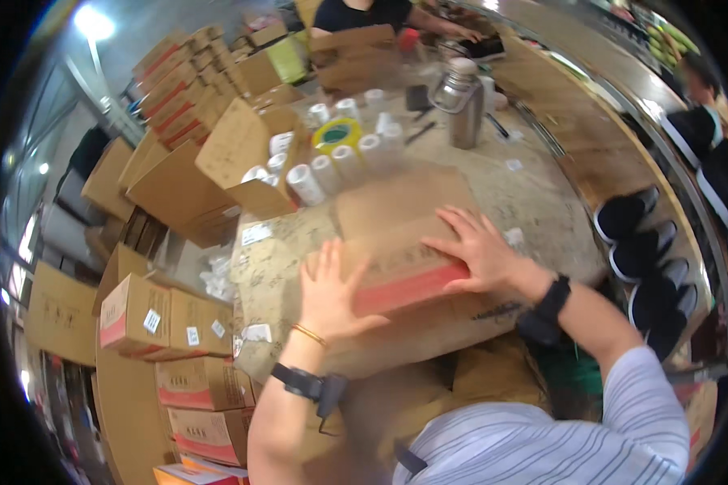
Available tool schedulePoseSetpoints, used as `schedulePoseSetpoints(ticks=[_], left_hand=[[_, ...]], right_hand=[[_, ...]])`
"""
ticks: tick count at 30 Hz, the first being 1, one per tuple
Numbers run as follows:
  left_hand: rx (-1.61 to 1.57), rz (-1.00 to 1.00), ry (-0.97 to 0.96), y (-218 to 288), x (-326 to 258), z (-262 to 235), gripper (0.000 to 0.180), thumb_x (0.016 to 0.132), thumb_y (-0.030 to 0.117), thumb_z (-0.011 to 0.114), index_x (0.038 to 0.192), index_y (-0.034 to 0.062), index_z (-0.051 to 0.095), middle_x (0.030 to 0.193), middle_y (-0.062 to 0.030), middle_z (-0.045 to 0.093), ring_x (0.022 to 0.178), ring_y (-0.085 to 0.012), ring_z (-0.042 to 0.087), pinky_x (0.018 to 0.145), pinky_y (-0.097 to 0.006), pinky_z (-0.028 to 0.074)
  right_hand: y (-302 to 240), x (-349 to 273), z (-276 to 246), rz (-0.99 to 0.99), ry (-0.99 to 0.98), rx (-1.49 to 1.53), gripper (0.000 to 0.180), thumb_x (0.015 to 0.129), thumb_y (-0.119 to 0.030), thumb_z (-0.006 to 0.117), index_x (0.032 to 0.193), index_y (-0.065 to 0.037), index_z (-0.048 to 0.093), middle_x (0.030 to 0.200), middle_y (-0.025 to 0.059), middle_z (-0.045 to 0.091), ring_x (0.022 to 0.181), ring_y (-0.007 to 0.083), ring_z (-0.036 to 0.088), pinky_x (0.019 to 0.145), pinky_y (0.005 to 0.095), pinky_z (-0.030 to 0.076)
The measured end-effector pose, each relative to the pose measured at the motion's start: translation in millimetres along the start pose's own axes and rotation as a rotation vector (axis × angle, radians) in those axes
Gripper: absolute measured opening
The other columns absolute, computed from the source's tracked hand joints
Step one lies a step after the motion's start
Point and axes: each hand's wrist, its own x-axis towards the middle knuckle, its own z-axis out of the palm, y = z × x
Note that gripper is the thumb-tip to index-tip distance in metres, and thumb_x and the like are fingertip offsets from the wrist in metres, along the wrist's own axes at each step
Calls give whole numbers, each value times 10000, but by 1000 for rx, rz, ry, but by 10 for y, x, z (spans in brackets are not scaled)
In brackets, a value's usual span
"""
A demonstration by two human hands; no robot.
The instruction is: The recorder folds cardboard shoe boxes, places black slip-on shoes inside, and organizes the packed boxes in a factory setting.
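- Stacked cartons (pixel 198 384), lower left;
- Left hand (pixel 329 295) wide open, fingers spread, at the left end of a red-banded cardboard box (pixel 404 271);
- That box, lying on the worktop (pixel 542 206) between the hands;
- Right hand (pixel 481 252) open, fingers splayed, resting flat on the box's right end;
- Black shoes (pixel 635 257), far right

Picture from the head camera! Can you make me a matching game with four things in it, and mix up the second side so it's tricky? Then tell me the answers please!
Column one:
1. Yellow tape roll
2. Metal bottle
3. Black shoes
4. Carton

Column two:
A. Along the right side of the picture
B. Between the left hand and the right hand, with a red band
C. Upright and silvery, with a loop handle
D. Among white rolls

Right pairs: 1-D, 2-C, 3-A, 4-B.
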Motion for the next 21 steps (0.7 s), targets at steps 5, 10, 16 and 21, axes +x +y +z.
schedulePoseSetpoints(ticks=[5, 10, 16, 21], left_hand=[[28, 71, 196, 163, -426, 152, 849, 581, 521, 776, 1336, 292, 463, 1486, -230, 182, 1373, -409, 173, 1018, -687, 137], [-79, -73, 750, 211, -875, 626, 854, 618, 424, 807, 1351, 166, 452, 1488, -175, 196, 1356, -332, 263, 1098, -537, 163], [-1311, -293, 854, 918, -1353, 848, 896, 756, 402, 732, 1411, 26, 250, 1412, -134, 336, 1307, -262, 317, 1072, -418, 283], [-1734, -610, 1302, 676, -1879, 34, 638, 870, 365, 463, 1373, 6, 302, 1351, -157, 405, 1227, -314, 420, 1022, -444, 356]], right_hand=[[62, -431, 528, 389, 585, 1176, 827, 792, -377, 648, 1454, -139, 212, 1425, 132, 316, 1293, 267, 336, 1022, 409, 347], [65, -764, 401, 419, 184, 1874, 757, 808, -246, 650, 1425, -80, 244, 1345, 96, 432, 1204, 230, 454, 975, 399, 423], [-1119, -314, 706, 246, -85, 2162, 907, 696, -317, 757, 1411, -84, 251, 1343, 86, 424, 1201, 236, 460, 972, 414, 435], [-2210, 124, 742, -18, 52, 2104, 1110, 737, -438, 738, 1479, -121, -24, 1437, 107, 255, 1306, 249, 304, 1065, 394, 287]])
